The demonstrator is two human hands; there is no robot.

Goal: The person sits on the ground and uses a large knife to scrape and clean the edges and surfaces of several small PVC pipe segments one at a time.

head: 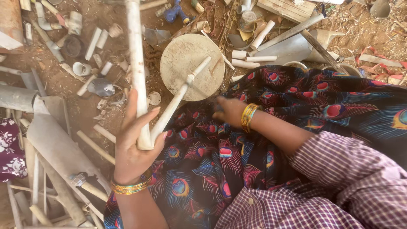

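Note:
My left hand (135, 146) is raised and grips two dusty white pipes together. One is a long straight pipe (136, 59) that runs up past the top edge. The other is a shorter pipe with a coupling (182, 93), angled to the upper right over a round wooden block (182, 55) on the ground. My right hand (229, 111) rests on the dark peacock-feather cloth (296, 101) over my lap, fingers curled, with nothing seen in it. Both wrists wear yellow bangles.
Dirt ground is littered with several cut white pipe pieces (254, 59), fittings (81, 68) and grey pipe halves (55, 140). A wooden-handled tool (322, 48) lies at the upper right. Flowered cloth (10, 148) shows at the left edge.

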